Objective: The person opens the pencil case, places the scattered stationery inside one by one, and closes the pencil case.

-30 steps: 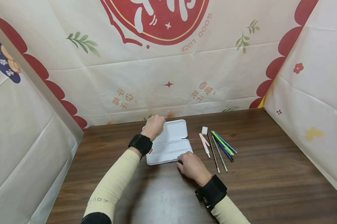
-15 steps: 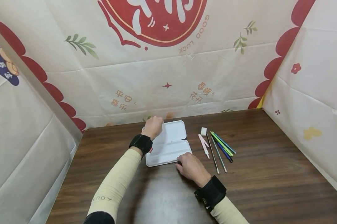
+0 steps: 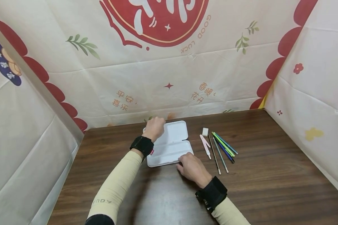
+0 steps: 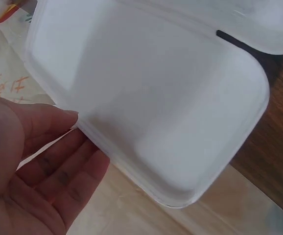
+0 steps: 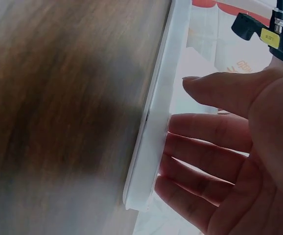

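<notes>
A white hinged pencil case (image 3: pixel 171 148) lies open on the table, its lid tilted back toward the rear wall. At the lid's far edge is my left hand (image 3: pixel 154 127). In the left wrist view, its thumb and fingers pinch the rim of the lid (image 4: pixel 171 98). My right hand (image 3: pixel 193 167) is at the near right edge of the base. Its fingers (image 5: pixel 205 159) touch the front wall of the base (image 5: pixel 153 122) with the thumb held apart, as the right wrist view shows. Inside the base I see no items.
Right of the case lie a white eraser (image 3: pixel 205 131), a pink compass (image 3: pixel 205 147), two slim pencils (image 3: pixel 221 155) and several green and blue pens (image 3: pixel 226 145). Printed cloth walls (image 3: pixel 169 72) enclose the dark wooden table (image 3: pixel 270 162) at the back and sides.
</notes>
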### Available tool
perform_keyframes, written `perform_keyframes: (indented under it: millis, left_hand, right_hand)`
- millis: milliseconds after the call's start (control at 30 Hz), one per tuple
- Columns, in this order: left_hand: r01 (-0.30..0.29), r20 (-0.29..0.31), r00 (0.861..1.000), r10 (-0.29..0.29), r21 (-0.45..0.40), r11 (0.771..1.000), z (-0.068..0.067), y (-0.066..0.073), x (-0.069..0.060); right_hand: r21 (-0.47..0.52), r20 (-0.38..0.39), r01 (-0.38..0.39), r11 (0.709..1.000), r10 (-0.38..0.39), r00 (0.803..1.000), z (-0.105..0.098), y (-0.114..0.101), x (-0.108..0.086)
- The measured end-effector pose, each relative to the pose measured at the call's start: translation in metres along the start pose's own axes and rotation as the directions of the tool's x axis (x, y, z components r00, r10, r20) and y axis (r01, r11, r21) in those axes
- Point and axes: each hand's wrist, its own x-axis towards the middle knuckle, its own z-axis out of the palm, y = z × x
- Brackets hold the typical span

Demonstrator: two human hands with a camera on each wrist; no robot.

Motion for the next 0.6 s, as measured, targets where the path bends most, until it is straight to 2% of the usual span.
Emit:
perform_keyframes:
  millis: [333, 600]
  left_hand:
    - [0.024, -0.013, 1.0, -0.025, -0.028, 0.999, -0.011, 0.005, -0.007]
    - [0.016, -0.035, 0.999, -0.016, -0.022, 1.0, -0.017, 0.009, -0.018]
  right_hand:
    - [0.001, -0.008, -0.006, 1.0, 0.006, 1.0, 0.002, 0.0, 0.001]
    - [-0.003, -0.036, 0.027, 1.0, -0.027, 0.999, 0.004, 0.001, 0.003]
